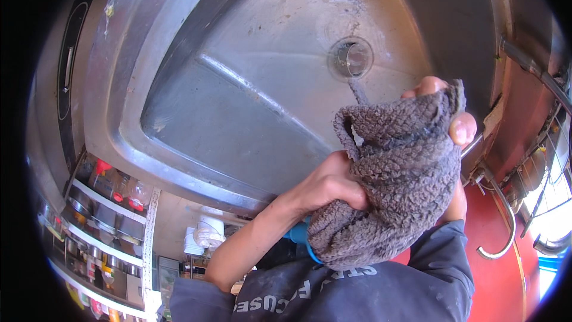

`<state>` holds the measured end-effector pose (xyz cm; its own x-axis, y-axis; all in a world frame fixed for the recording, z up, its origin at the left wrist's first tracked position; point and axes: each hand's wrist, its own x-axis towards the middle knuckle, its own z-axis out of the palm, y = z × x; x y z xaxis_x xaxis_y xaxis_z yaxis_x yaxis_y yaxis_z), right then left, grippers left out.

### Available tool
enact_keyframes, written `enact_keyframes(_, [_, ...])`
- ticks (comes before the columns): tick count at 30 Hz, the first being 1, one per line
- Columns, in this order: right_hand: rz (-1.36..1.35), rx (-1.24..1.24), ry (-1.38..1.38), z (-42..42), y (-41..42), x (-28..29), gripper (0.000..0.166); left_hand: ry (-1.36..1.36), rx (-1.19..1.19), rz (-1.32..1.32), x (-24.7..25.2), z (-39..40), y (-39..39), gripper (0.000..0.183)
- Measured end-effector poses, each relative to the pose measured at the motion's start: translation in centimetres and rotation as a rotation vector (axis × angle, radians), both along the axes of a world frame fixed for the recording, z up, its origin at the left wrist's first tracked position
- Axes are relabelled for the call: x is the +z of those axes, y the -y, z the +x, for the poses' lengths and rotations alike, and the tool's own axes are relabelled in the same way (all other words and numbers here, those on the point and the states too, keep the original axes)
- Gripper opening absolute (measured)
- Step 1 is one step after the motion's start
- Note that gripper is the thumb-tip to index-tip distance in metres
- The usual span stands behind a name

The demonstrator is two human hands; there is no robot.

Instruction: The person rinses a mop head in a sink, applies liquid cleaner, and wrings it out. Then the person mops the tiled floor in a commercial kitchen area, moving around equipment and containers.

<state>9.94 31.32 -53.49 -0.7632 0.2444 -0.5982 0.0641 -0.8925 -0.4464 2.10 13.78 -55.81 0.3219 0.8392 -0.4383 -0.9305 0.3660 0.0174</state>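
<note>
A thick grey-brown terry cloth (406,179) hangs bunched between my two hands, over the near right side of a stainless steel sink (214,98). My left hand (339,183) grips it from the left, fingers curled into the folds. At the upper right, my right hand (462,129) grasps the cloth; only the thumb and some fingertips show, as the fabric covers the rest. One thin edge of the cloth dangles towards the round drain (351,58). The lower folds hang in front of my dark shirt (348,295).
A curved metal faucet (502,223) stands at the right beside a red surface (491,246). Further right is a wire rack (540,174). White-edged shelves (107,246) with pots and bottles stand at lower left. Something blue (299,237) shows behind the cloth.
</note>
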Motion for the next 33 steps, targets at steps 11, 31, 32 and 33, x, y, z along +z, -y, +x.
enact_keyframes(11, [-0.023,0.054,-0.706,-1.1,0.7,-4.8,0.030,0.028,-0.043,-0.022,-0.5,1.0,0.6,0.065])
enact_keyframes(31, [0.269,-0.243,0.030,2.8,1.5,-1.5,0.041,0.363,0.066,-0.010,-2.0,5.1,1.6,0.067])
enact_keyframes(32, [0.520,-0.205,0.042,3.1,1.0,-1.7,0.043,0.357,0.045,0.009,-1.9,4.6,1.4,0.058])
enact_keyframes(33, [0.777,-0.163,0.049,3.5,0.6,-1.9,0.045,0.351,0.022,0.034,-1.8,4.2,1.3,0.049])
